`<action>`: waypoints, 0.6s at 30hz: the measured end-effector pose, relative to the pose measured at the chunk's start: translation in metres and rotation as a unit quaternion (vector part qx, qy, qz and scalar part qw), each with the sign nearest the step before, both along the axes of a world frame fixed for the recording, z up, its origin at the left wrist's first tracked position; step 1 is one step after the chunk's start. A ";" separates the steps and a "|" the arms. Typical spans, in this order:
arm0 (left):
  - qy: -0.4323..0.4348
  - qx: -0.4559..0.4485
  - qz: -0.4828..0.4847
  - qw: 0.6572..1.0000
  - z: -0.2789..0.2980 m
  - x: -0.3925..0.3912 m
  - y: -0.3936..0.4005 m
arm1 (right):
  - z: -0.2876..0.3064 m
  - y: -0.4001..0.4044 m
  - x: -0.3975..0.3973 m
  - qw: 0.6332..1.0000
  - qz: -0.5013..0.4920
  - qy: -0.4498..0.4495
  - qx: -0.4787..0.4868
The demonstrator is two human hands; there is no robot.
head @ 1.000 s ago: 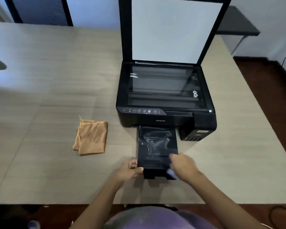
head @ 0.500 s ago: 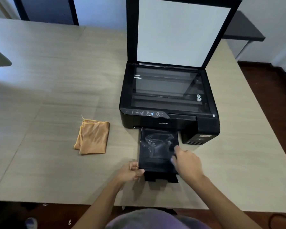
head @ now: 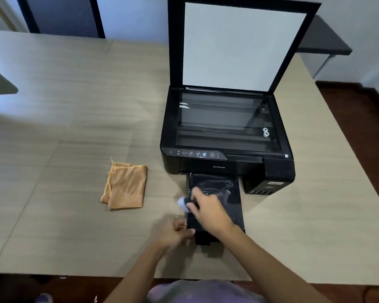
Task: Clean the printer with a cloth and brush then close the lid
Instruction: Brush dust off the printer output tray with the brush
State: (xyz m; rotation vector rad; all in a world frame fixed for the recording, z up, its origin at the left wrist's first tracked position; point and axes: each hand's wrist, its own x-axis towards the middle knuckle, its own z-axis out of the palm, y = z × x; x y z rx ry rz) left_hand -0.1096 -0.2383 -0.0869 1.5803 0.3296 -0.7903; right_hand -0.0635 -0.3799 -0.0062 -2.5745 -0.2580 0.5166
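Two hands at the output tray (head: pixel 232 200): right hand (head: pixel 208 209) around a blurred brush (head: pixel 182 203), left hand (head: pixel 176 232) grip unclear.

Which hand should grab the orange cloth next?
Probably the left hand. The cloth lies on its side of the tray, and it holds only the tray's edge. The right hand is busy gripping the brush.

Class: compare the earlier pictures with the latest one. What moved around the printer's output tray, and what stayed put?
The right hand, holding the brush, swept from the tray's right side across to its left edge. The left hand stayed at the output tray's near-left corner. The orange cloth lay untouched on the table, and the printer lid stayed up.
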 end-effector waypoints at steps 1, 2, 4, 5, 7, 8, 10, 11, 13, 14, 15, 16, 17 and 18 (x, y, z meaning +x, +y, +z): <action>0.004 0.001 0.001 1.000 0.000 0.001 0.000 | -0.006 0.007 0.002 1.000 0.003 0.010 0.007; 0.014 -0.003 0.003 1.000 0.001 0.001 0.000 | -0.011 -0.001 0.007 1.000 -0.024 0.008 -0.007; 0.029 -0.005 0.002 1.000 0.002 0.001 -0.001 | -0.012 -0.042 0.017 0.989 -0.106 0.008 -0.107; 0.033 -0.001 0.000 0.999 0.000 0.002 -0.001 | -0.009 -0.069 0.020 0.975 -0.140 0.015 -0.170; 0.034 0.005 0.001 0.999 -0.003 0.001 0.000 | 0.004 -0.103 0.023 0.954 -0.191 0.009 -0.231; 0.034 0.004 0.001 0.999 -0.001 0.000 0.000 | 0.010 -0.105 0.021 0.957 -0.192 -0.015 -0.217; 0.032 0.006 -0.001 0.999 0.000 0.001 0.000 | 0.019 -0.075 0.018 0.981 -0.108 -0.069 -0.145; 0.028 0.009 -0.001 1.000 0.000 0.001 -0.001 | 0.020 -0.053 0.015 0.991 -0.041 -0.078 -0.103; 0.018 0.017 -0.007 1.000 0.006 0.001 -0.001 | 0.016 -0.011 0.014 0.987 0.090 -0.090 -0.093; 0.012 0.017 -0.006 1.000 0.009 0.001 -0.002 | 0.012 0.002 0.024 0.980 0.110 -0.125 -0.110; 0.013 0.021 -0.006 1.000 0.007 0.002 -0.002 | 0.007 0.009 0.038 0.973 0.103 -0.166 -0.122; 0.015 0.027 -0.007 0.999 0.007 0.001 -0.002 | 0.004 0.013 0.049 0.968 0.097 -0.179 -0.147; 0.018 0.027 -0.005 0.999 0.007 0.001 -0.002 | 0.002 0.014 0.059 0.968 0.090 -0.164 -0.169; 0.021 0.029 0.000 0.999 0.007 0.000 -0.001 | -0.003 0.014 0.063 0.964 0.097 -0.145 -0.200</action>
